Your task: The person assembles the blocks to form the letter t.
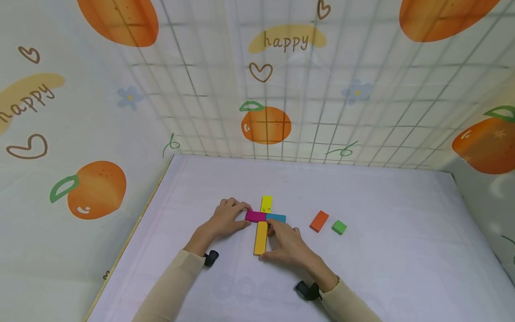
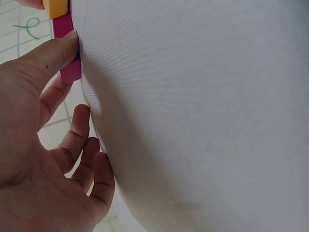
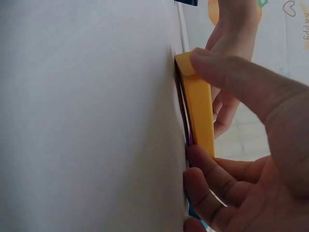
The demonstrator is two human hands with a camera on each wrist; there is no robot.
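My left hand (image 1: 227, 218) pinches the left end of a magenta block (image 1: 255, 216) between thumb and index finger; the other fingers curl loosely in the left wrist view. A blue block (image 1: 276, 218) lies end to end with the magenta one, on its right. My right hand (image 1: 289, 241) holds a long orange-yellow block (image 1: 260, 239), its thumb on the near end and fingers at the far end. That far end meets the row where magenta and blue join. In the right wrist view the orange-yellow block (image 3: 199, 104) appears slightly raised off the table. Beyond the row lies a bright yellow block (image 1: 266, 204).
To the right lie an orange-red block (image 1: 319, 221) and a small green block (image 1: 339, 227). The white table (image 1: 386, 268) meets a patterned cloth (image 1: 209, 116) behind and at both sides. Black wrist devices (image 1: 307, 290) sit by both sleeves.
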